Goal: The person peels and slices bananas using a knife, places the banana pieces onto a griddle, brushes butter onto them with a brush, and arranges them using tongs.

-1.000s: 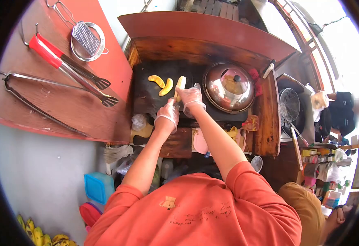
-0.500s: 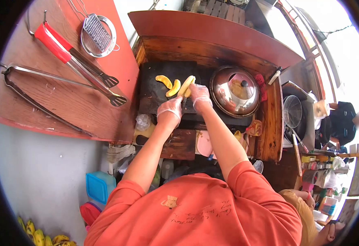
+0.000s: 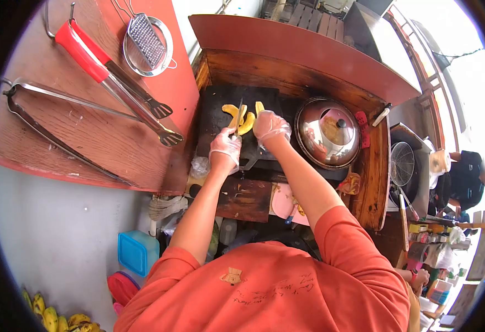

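Observation:
On the dark flat griddle (image 3: 212, 105) lie a peeled banana (image 3: 229, 109) and a second curved one (image 3: 247, 124). My left hand (image 3: 226, 148), in a clear plastic glove, is closed round what looks like a knife (image 3: 239, 113). Its narrow blade points away from me and crosses in front of the bananas. My right hand (image 3: 271, 128), gloved the same way, grips a banana piece (image 3: 259, 106) whose pale end sticks out past the fingers. The rest of that piece is hidden by the hand.
A domed metal lid (image 3: 331, 133) sits just right of the griddle. Tongs (image 3: 137, 99), a grater (image 3: 145, 41) and a strainer hang at left. A wooden board (image 3: 245, 199) and pink plate (image 3: 284, 202) are nearer me. Another person (image 3: 463, 174) is at far right.
My hands have moved apart. The blade now shows plainly above my left hand, and my right hand has turned over the banana, covering more of it. The camera view has shifted slightly.

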`<state>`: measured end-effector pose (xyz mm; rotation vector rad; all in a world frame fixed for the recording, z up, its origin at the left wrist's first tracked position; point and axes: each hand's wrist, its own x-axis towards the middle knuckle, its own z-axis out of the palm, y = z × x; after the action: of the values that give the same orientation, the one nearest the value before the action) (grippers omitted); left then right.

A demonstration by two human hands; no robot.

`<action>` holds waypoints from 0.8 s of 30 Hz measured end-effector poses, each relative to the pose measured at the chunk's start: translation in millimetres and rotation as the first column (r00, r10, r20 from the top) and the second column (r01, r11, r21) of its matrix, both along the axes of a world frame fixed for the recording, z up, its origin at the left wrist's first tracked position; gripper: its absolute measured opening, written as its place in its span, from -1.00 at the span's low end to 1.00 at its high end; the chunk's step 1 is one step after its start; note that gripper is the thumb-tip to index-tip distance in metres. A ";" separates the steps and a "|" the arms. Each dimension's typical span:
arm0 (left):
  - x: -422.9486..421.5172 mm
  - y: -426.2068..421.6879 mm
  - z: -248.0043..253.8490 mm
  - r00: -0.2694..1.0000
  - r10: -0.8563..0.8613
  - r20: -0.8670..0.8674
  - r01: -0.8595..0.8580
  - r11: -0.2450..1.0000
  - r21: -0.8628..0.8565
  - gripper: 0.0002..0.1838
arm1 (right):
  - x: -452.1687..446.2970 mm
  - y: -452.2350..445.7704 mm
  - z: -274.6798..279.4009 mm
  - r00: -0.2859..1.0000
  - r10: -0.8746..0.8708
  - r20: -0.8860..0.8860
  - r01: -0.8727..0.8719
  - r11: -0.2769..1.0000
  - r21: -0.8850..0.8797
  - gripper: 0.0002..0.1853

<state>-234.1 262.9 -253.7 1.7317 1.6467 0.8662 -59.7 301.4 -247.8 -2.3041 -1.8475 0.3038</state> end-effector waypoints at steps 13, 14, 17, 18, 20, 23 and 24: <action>-36.8 5.6 -35.2 0.983 0.078 0.169 -0.091 0.993 0.072 -0.60 | 27.1 -135.0 17.8 0.929 -0.106 -0.356 0.151 0.983 0.101 -0.72; -38.2 2.0 -39.0 0.972 0.030 0.234 -0.041 0.998 0.044 -0.59 | 31.3 -159.1 -0.1 0.898 0.036 -0.439 0.062 0.976 0.207 -0.71; -30.3 -15.6 -10.7 0.844 -0.193 0.501 0.210 0.977 0.023 -0.55 | 34.8 -243.1 0.5 0.958 0.136 -0.251 -0.164 0.982 -0.093 -0.74; -21.2 -28.5 -1.2 0.775 -0.187 0.603 0.266 0.963 -0.043 -0.57 | 42.5 -260.3 18.2 0.960 -0.047 -0.276 -0.053 0.937 -0.346 -0.78; -9.6 -55.5 1.5 0.712 -0.297 0.636 0.432 0.899 -0.064 -0.58 | 73.6 -308.3 -26.3 0.983 -0.144 -0.117 0.088 0.916 -0.392 -0.78; -4.8 -97.2 -20.1 0.698 -0.395 0.598 0.592 0.787 -0.171 -0.58 | 132.6 -371.2 -89.5 0.984 -0.123 0.132 0.172 0.854 -0.491 -0.75; 1.8 -119.3 -26.6 0.708 -0.331 0.625 0.600 0.748 -0.284 -0.67 | 144.5 -377.4 -102.3 0.907 -0.417 0.057 0.412 0.852 -0.323 -0.73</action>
<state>-232.2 143.6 -280.3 1.3025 0.8497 0.5535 84.8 -76.0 -350.1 -2.8331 -1.3115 0.5989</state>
